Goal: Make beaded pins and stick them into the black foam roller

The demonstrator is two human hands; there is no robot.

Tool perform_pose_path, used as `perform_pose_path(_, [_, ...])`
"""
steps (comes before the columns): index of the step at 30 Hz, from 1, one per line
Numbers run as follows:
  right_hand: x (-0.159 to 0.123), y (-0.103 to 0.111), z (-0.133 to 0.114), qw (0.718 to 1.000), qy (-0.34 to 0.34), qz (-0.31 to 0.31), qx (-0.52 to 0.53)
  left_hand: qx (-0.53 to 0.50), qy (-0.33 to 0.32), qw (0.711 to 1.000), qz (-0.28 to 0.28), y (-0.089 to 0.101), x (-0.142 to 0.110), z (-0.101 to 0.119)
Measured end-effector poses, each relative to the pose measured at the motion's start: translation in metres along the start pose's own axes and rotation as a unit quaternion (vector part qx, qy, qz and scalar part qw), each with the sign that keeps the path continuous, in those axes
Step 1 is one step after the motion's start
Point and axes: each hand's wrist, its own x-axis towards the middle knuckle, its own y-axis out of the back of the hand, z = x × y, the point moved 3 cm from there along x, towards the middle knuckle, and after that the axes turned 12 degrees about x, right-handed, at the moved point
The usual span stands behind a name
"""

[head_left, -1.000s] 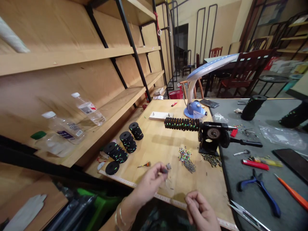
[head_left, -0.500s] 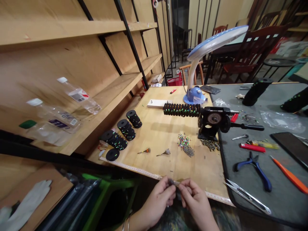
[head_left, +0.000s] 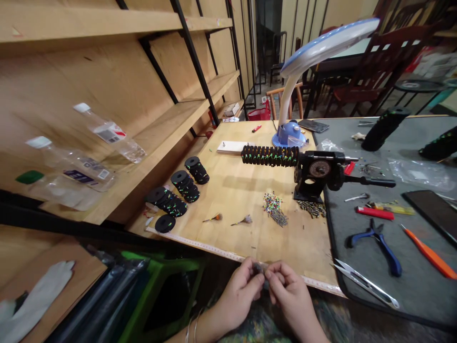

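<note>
My left hand (head_left: 244,293) and my right hand (head_left: 291,295) meet at the front edge of the wooden table. Their fingers are closed in pinches, fingertips almost touching. A small greyish, fluffy-looking piece (head_left: 258,268) shows at the left fingertips; it is too small to name. Whatever the right fingertips pinch is hidden. Beyond them lie two tufted pieces with thin stems, one orange-tipped (head_left: 217,216) and one grey (head_left: 247,219). Further right is a pile of coloured beads (head_left: 272,202) beside a heap of small grey metal bits (head_left: 279,218).
Black foam spools (head_left: 166,200) stand at the table's left. A black hand-cranked device (head_left: 316,174) holds a row of spools, near a blue-white lamp (head_left: 287,133). Pliers (head_left: 376,243), tweezers (head_left: 367,284) and an orange-handled tool (head_left: 430,252) lie on the grey mat (head_left: 403,300).
My hands have drawn closer together, the right fingertips now beside the left ones. The camera view has tilted slightly; the things on the table look unmoved.
</note>
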Motion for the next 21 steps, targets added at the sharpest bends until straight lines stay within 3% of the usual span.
perform_pose_path(5, [-0.0027,0.0005,-0.0001,1.000,-0.027,0.001,0.011,-0.058,0.015,0.998,-0.013,-0.0018,0.0015,-0.0049])
perform_pose_path(13, [-0.0065,-0.0014,0.0039,0.995,-0.078,-0.050,0.026,0.006,-0.007,0.999,0.035,0.0051,0.0043,-0.0089])
perform_pose_path(21, [-0.0067,-0.0063,0.0097,0.989,-0.108,-0.097,0.043,0.027,-0.013,0.999,0.035,0.0059,0.0020,-0.0093])
